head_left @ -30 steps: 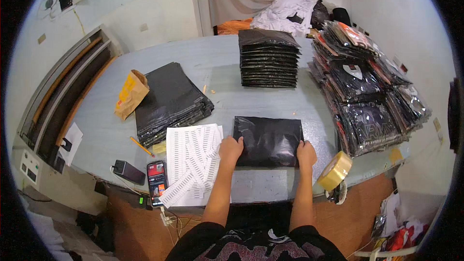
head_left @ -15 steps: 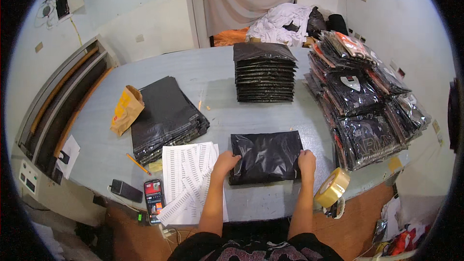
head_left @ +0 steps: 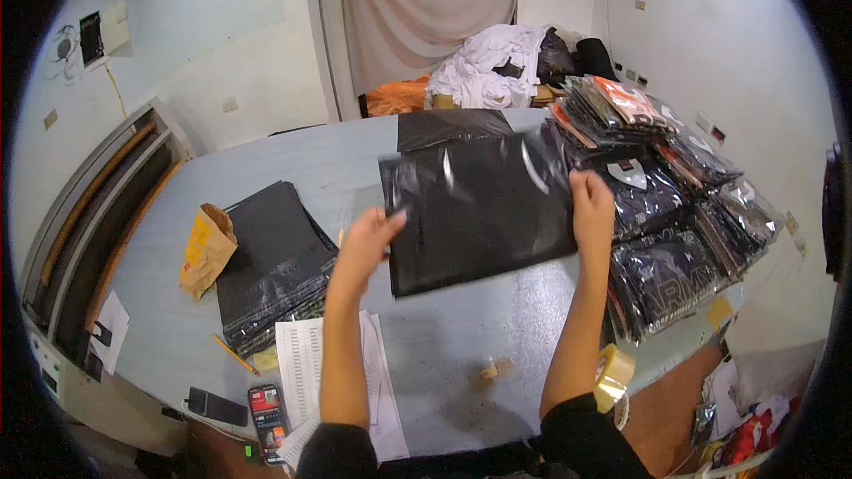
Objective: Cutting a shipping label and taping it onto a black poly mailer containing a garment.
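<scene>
A flat black plastic mailer bag point(head_left: 484, 213) is held up above the table between my two hands, tilted with its right end higher. My left hand point(head_left: 366, 244) pinches its left edge, thumb on the front. At the right edge my right hand point(head_left: 590, 204) grips it in the same way. Behind the bag, a stack of black packages point(head_left: 448, 129) shows only its top; the bag hides the rest. A pile of flat black bags point(head_left: 280, 253) lies to the left of my left hand.
Clear-wrapped folded garments point(head_left: 661, 275) are piled on the right of the table point(head_left: 444, 372). Near its front edge are a tape roll point(head_left: 612, 379), printed sheets point(head_left: 297, 364), a phone point(head_left: 268, 417), a black box point(head_left: 217, 406) and a pencil point(head_left: 235, 355). A brown paper bag point(head_left: 210, 248) stands at left.
Both hands have lifted the black mailer bag off the table and moved it forward, in front of the package stack. The whole view has shifted a little.
</scene>
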Available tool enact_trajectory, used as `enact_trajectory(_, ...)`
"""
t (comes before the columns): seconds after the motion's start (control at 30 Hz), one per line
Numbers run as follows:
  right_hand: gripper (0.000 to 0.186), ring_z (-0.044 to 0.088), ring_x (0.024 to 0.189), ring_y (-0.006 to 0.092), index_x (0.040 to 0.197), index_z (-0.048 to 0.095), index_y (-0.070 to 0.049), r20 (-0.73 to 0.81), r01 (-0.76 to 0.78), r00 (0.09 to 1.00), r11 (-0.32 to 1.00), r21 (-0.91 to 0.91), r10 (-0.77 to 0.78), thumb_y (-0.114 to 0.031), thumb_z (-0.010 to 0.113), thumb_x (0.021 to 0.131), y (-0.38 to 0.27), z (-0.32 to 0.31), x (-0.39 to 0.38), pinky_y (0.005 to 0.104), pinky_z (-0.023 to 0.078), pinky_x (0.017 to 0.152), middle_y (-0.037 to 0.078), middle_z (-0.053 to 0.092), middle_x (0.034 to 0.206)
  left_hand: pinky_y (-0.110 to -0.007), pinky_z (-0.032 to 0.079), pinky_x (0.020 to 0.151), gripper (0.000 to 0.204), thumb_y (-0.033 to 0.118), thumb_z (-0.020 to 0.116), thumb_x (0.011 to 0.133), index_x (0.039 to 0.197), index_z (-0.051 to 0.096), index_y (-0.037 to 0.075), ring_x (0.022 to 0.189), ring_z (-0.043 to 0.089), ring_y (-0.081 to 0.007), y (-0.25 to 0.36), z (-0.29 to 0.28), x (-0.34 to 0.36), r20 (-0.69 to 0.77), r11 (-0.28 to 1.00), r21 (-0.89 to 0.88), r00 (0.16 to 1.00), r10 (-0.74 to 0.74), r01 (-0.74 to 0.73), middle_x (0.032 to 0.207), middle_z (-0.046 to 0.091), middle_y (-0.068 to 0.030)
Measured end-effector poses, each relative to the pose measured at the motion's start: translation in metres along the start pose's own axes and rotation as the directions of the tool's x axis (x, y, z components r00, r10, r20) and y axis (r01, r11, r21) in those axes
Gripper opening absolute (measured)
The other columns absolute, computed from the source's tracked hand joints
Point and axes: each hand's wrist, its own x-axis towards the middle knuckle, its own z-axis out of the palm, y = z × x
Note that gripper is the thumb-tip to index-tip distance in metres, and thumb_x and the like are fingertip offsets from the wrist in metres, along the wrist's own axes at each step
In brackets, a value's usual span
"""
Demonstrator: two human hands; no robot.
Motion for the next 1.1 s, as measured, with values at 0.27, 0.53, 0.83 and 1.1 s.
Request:
enact_trajectory(0.27, 0.032, 0.056, 0.072, 0.0371, 0.078, 0.056, 0.003, -0.108, 0.154, 0.982, 0.988, -0.015, -0.155, -0.028, 0.05, 0.084, 0.013, 0.088, 0.145, 0.0391, 0.041, 0.066, 0.022, 0.057, 0.073, -0.025, 0.036, 0.05, 0.022, 0.027, 0.059, 0.081, 0.078, 0.052, 0.006, 0.054, 0.046, -0.0097, 0.074, -0.019, 0.146, -0.145, 0.981, -0.015, 0.971, 0.189, -0.193, 0.066, 0.052, -0.0015)
enact_trajectory(0.53, 0.036, 0.057, 0.079, 0.0388, 0.079, 0.06, 0.004, 0.127, 0.053, 0.991, 0.996, -0.075, -0.043, -0.031, 0.05, 0.08, 0.086, 0.15, 0.235, 0.0405, 0.042, 0.071, 0.025, 0.058, 0.08, -0.032, 0.043, 0.058, 0.021, 0.018, 0.058, 0.081, 0.082, 0.055, -0.003, 0.061, 0.053, -0.0165, 0.061, -0.009, 0.269, -0.155, 0.97, -0.129, 0.97, 0.185, -0.205, 0.072, 0.057, -0.009)
enact_trajectory(0.83, 0.04, 0.056, 0.086, 0.0402, 0.083, 0.061, 0.004, 0.233, 0.067, 0.972, 0.985, -0.158, -0.028, -0.033, 0.049, 0.08, 0.127, 0.184, 0.279, 0.0438, 0.043, 0.077, 0.027, 0.057, 0.087, -0.035, 0.047, 0.066, 0.022, 0.019, 0.058, 0.082, 0.088, 0.056, -0.002, 0.069, 0.057, -0.0208, 0.055, -0.001, 0.311, -0.112, 0.975, -0.204, 0.992, 0.067, -0.088, 0.08, 0.059, -0.0101)
enact_trajectory(1.1, 0.033, 0.05, 0.052, 0.0156, 0.076, 0.055, -0.007, 0.526, -0.659, 0.599, 0.745, -0.106, 0.604, -0.041, 0.056, 0.079, 0.169, 0.192, 0.204, 0.0338, 0.039, 0.044, 0.004, 0.055, 0.066, -0.033, 0.053, 0.064, 0.019, 0.017, 0.056, 0.082, 0.088, 0.052, -0.001, 0.074, 0.06, -0.0193, -0.029, -0.002, 0.314, 0.038, 0.925, -0.208, 0.947, -0.318, 0.319, 0.083, 0.059, -0.0099)
